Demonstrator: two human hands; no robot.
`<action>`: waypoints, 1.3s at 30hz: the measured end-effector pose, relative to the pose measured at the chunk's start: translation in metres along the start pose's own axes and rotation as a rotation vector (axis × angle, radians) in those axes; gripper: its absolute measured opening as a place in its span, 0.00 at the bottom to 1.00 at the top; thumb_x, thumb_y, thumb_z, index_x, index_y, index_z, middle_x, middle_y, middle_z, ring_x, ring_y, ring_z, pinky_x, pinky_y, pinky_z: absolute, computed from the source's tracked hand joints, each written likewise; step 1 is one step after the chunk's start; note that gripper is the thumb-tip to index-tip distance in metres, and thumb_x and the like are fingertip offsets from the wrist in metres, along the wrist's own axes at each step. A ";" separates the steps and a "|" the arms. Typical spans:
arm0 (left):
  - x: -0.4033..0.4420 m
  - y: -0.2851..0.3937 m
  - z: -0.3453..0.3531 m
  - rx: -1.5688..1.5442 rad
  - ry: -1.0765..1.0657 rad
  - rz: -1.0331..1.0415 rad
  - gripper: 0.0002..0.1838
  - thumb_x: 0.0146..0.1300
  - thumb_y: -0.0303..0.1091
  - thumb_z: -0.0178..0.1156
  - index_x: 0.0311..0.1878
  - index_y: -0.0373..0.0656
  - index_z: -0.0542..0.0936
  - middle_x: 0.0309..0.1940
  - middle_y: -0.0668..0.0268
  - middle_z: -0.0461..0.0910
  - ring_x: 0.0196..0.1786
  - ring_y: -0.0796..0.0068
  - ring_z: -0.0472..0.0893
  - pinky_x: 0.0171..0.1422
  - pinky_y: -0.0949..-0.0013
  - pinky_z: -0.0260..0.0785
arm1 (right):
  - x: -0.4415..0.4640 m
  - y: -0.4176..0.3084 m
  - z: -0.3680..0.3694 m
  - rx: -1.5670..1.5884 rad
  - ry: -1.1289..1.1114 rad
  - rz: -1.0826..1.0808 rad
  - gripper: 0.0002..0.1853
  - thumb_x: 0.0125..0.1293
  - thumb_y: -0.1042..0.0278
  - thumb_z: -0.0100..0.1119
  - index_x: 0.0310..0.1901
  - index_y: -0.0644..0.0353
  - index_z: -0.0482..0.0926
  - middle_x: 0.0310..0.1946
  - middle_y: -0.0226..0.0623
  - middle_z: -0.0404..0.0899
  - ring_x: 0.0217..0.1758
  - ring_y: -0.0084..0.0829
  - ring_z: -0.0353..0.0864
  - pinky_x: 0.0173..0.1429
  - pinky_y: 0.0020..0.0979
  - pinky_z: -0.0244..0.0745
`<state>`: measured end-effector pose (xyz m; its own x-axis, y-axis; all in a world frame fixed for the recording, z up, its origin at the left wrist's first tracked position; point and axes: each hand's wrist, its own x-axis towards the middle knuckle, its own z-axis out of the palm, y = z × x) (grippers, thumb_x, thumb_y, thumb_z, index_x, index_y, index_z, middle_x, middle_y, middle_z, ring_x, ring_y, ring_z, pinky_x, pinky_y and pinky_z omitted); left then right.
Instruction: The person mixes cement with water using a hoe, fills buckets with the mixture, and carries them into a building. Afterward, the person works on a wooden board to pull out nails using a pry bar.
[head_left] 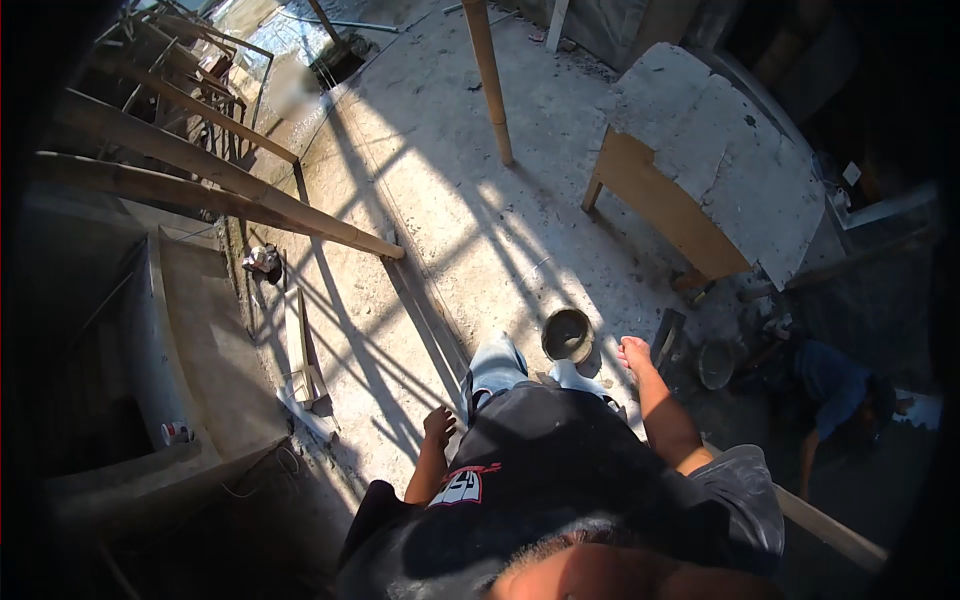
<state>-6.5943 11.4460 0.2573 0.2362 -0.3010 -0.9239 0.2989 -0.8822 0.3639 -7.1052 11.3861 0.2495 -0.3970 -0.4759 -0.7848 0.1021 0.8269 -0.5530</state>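
My left hand (440, 425) hangs beside my body with its fingers loosely bent and a little apart. It holds nothing that I can see. My right hand (632, 352) is held forward with curled fingers, and nothing shows in it. A dark round bucket (568, 335) stands on the concrete floor in front of my feet, left of my right hand. Some grey material shows inside the bucket. Just right of that hand a dark board or block (667, 335) lies on the floor.
A worn table (690, 140) stands ahead to the right. Bamboo poles (490, 85) rise from the floor ahead and slant in from the left (240, 185). Wood strips (297, 345) lie at left. At right, a person in blue (830, 380) bends low near another bucket (716, 364).
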 end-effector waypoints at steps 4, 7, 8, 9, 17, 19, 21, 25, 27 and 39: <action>0.019 0.044 0.009 0.089 -0.041 -0.069 0.06 0.64 0.38 0.50 0.40 0.50 0.73 0.28 0.73 0.70 0.28 0.78 0.69 0.30 0.67 0.58 | 0.001 -0.034 0.023 0.045 0.012 0.013 0.16 0.65 0.56 0.51 0.50 0.54 0.74 0.34 0.30 0.77 0.33 0.23 0.78 0.32 0.25 0.71; 0.083 0.086 0.003 0.144 -0.118 -0.090 0.11 0.65 0.43 0.46 0.47 0.55 0.73 0.28 0.73 0.70 0.27 0.76 0.70 0.29 0.67 0.61 | 0.012 -0.037 0.043 0.099 0.100 0.109 0.14 0.66 0.58 0.51 0.49 0.55 0.74 0.29 0.30 0.75 0.25 0.21 0.73 0.22 0.22 0.67; 0.103 0.109 0.001 0.133 -0.196 -0.027 0.11 0.64 0.45 0.49 0.44 0.53 0.74 0.28 0.72 0.71 0.26 0.76 0.70 0.27 0.68 0.60 | 0.017 -0.034 0.051 0.068 0.117 0.103 0.12 0.66 0.59 0.51 0.45 0.55 0.74 0.28 0.30 0.74 0.23 0.20 0.72 0.20 0.23 0.66; 0.115 0.129 0.002 0.112 -0.269 0.028 0.11 0.63 0.46 0.52 0.41 0.52 0.75 0.27 0.72 0.71 0.24 0.76 0.69 0.25 0.69 0.59 | 0.023 -0.030 0.058 0.080 0.129 0.143 0.10 0.66 0.59 0.52 0.42 0.55 0.73 0.26 0.30 0.73 0.20 0.21 0.71 0.18 0.23 0.64; 0.021 0.437 0.105 0.242 -0.324 0.775 0.24 0.61 0.50 0.58 0.45 0.35 0.79 0.36 0.64 0.79 0.41 0.78 0.75 0.47 0.72 0.67 | 0.033 -0.137 0.181 -0.080 0.012 0.212 0.12 0.63 0.59 0.51 0.41 0.57 0.75 0.25 0.31 0.74 0.17 0.26 0.71 0.19 0.27 0.65; -0.034 0.487 0.138 0.292 -0.550 0.921 0.29 0.63 0.55 0.56 0.52 0.35 0.76 0.46 0.60 0.78 0.49 0.72 0.75 0.55 0.69 0.66 | 0.041 -0.173 0.199 -0.124 -0.063 0.094 0.11 0.63 0.58 0.51 0.39 0.57 0.75 0.25 0.30 0.74 0.18 0.25 0.70 0.20 0.26 0.64; -0.125 0.518 0.163 0.205 -0.922 0.982 0.31 0.61 0.58 0.57 0.52 0.37 0.76 0.44 0.60 0.77 0.50 0.69 0.74 0.57 0.66 0.66 | 0.054 -0.217 0.216 -0.170 -0.151 -0.026 0.11 0.63 0.58 0.51 0.38 0.56 0.75 0.24 0.30 0.74 0.18 0.24 0.70 0.20 0.26 0.64; -0.285 0.547 0.176 0.245 -1.470 1.572 0.32 0.50 0.60 0.65 0.46 0.40 0.78 0.43 0.57 0.78 0.50 0.59 0.76 0.54 0.62 0.68 | 0.080 -0.291 0.230 -0.133 -0.134 -0.054 0.11 0.62 0.57 0.50 0.33 0.56 0.74 0.20 0.29 0.72 0.17 0.22 0.68 0.21 0.25 0.63; -0.327 0.557 0.206 0.393 -1.700 1.794 0.38 0.47 0.67 0.62 0.48 0.42 0.80 0.47 0.56 0.78 0.55 0.61 0.75 0.56 0.58 0.67 | 0.099 -0.316 0.234 -0.185 -0.130 -0.047 0.11 0.62 0.57 0.51 0.33 0.56 0.74 0.20 0.29 0.72 0.17 0.22 0.68 0.21 0.25 0.63; -0.321 0.677 0.314 0.704 -1.477 1.776 0.39 0.46 0.69 0.61 0.49 0.42 0.79 0.47 0.56 0.78 0.55 0.60 0.75 0.57 0.58 0.66 | 0.233 -0.475 0.285 -0.393 -0.245 -0.039 0.11 0.63 0.57 0.51 0.33 0.55 0.74 0.20 0.28 0.72 0.17 0.22 0.68 0.21 0.25 0.63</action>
<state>-6.7579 10.8316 0.7627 -0.8106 -0.2589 0.5253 0.3305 0.5383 0.7753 -6.9868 10.7966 0.2496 -0.1615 -0.5266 -0.8346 -0.2807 0.8353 -0.4727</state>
